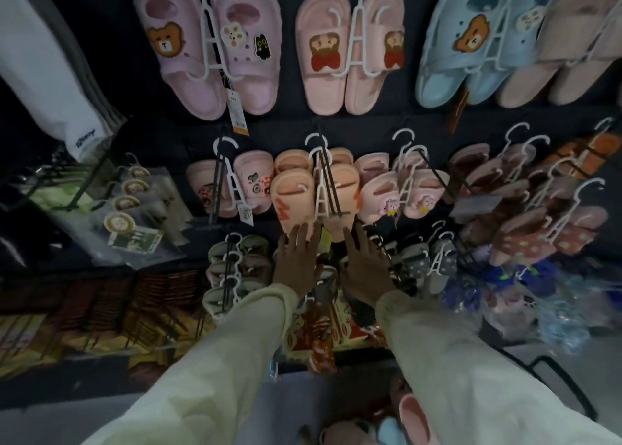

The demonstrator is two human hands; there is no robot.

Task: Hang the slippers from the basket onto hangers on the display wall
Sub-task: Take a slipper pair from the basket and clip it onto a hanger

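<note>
Closest in, at the bottom edge between the two pale sleeves, a loose pink slipper (417,417) lies among others, presumably in the basket, though no rim shows. Both hands reach up to the display wall: the left hand (296,263) and right hand (365,266) have straight, spread fingers, grasping nothing, their tips against the lower ends of the peach slipper pair (292,195). That pair hangs on a white hanger (321,192) over a black peg (331,189); the touch looks like steadying or squaring it. Room is tight: the pink charm pair (377,195) sits just beside, grey slippers (417,259) crowd below, so clearance lies toward the person.
</note>
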